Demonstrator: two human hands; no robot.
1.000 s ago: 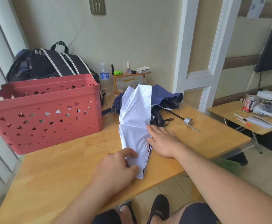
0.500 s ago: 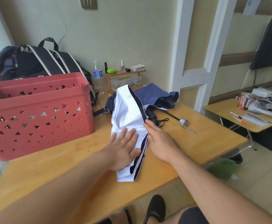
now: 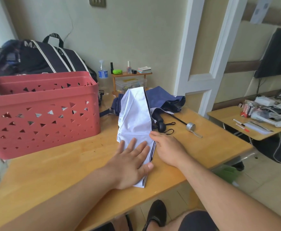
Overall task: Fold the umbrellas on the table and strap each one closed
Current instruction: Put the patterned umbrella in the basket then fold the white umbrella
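On the table: the white umbrella [image 3: 134, 120] is laid flat on the wooden table [image 3: 56, 165], near the front edge, with its cloth pulled into long folds.
Why it lies so: the cloth is likely being pressed flat so it can be rolled tight and strapped shut. The strap cannot be seen.
Left hand: the left hand [image 3: 130, 161] is laid flat on the near end of the white cloth. Its fingers are straight and spread wide. Nothing is gripped; the cloth is only pushed down.
Right hand: the right hand [image 3: 168, 148] is set against the dark right edge of the folds. Its fingers are straight too. The edge is touched and kept in line, not pinched.
Just behind: a blue umbrella [image 3: 164, 100] is left in a loose heap, touching the far end of the white one. It is not folded yet. Black handles [image 3: 159, 125] with cords are seen beside the right hand.
A bit further: a thin rod with a silver cap [image 3: 190, 126] is laid on the table to the right.
To the left: a red basket [image 3: 41, 112] is stood on the table, with a dark bag [image 3: 41, 57] behind it.
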